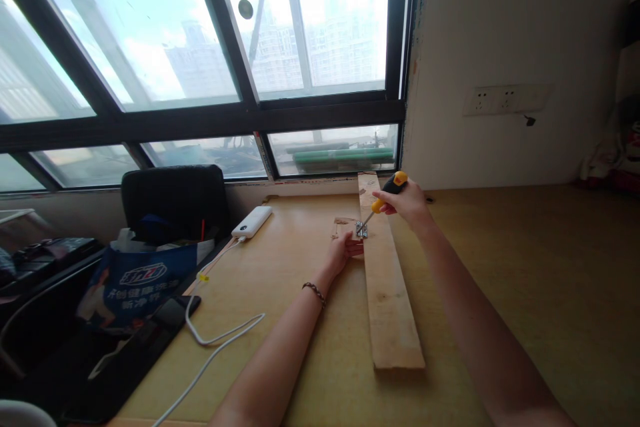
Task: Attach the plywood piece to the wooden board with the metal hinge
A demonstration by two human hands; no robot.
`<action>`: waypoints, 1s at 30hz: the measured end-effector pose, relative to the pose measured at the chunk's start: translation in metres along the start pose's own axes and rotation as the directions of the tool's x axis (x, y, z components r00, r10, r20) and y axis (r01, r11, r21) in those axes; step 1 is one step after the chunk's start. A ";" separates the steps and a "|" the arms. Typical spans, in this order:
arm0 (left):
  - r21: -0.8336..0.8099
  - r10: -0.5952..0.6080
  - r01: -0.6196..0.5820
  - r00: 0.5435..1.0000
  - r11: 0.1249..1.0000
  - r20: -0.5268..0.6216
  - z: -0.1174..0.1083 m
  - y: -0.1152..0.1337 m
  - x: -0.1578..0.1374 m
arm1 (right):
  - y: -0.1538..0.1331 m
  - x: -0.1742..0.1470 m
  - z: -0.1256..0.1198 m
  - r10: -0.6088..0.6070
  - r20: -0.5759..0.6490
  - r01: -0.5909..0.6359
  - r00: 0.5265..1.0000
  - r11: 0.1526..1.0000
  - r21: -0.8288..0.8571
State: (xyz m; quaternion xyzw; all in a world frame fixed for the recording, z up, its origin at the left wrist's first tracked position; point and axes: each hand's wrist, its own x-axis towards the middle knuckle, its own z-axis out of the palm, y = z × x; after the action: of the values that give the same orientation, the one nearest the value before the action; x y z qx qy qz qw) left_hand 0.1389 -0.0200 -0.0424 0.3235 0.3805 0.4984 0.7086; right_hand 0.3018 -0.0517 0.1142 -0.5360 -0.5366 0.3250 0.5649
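A long wooden board (393,300) lies on the table, its far end close to the window. At the board's left edge is a small metal hinge (361,229) with holes in it. My right hand (407,203) is closed around a screwdriver (393,187) with a yellow and black handle, its shaft slanting down so the tip meets the hinge. My left hand (343,250) is beside the board's left edge, fingers at the hinge; whether they pinch it is hard to make out. Just left of the hinge are small brownish bits (343,221) on the table.
A white power bank (253,221) with a white cable (200,340) lies on the table's left side. Beyond that edge stand a black chair (175,197) and a blue bag (140,280). The window (320,107) and a wall with sockets (507,99) bound the far side.
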 end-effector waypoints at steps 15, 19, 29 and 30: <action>0.018 0.000 0.000 1.000 1.000 -0.002 0.002 0.001 -0.002 | -0.003 -0.004 -0.004 -0.058 0.091 0.051 0.994 0.996 0.068; 0.019 -0.004 0.004 1.000 1.000 -0.008 0.002 0.001 -0.002 | -0.007 -0.007 -0.009 -0.074 0.248 0.015 0.966 0.973 0.232; 0.027 0.016 -0.015 0.999 1.000 -0.033 0.002 0.000 -0.002 | 0.001 -0.004 0.004 -0.140 -0.103 0.117 0.985 0.972 -0.204; 0.032 0.020 -0.019 0.999 0.999 -0.031 0.002 0.000 -0.002 | 0.000 -0.004 0.004 -0.096 -0.041 0.090 0.995 0.988 -0.127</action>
State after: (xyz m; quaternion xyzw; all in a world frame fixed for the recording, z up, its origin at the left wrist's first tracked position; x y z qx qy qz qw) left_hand 0.1405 -0.0222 -0.0408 0.3306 0.3960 0.5042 0.6926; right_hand 0.2976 -0.0542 0.1125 -0.5522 -0.5668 0.2515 0.5573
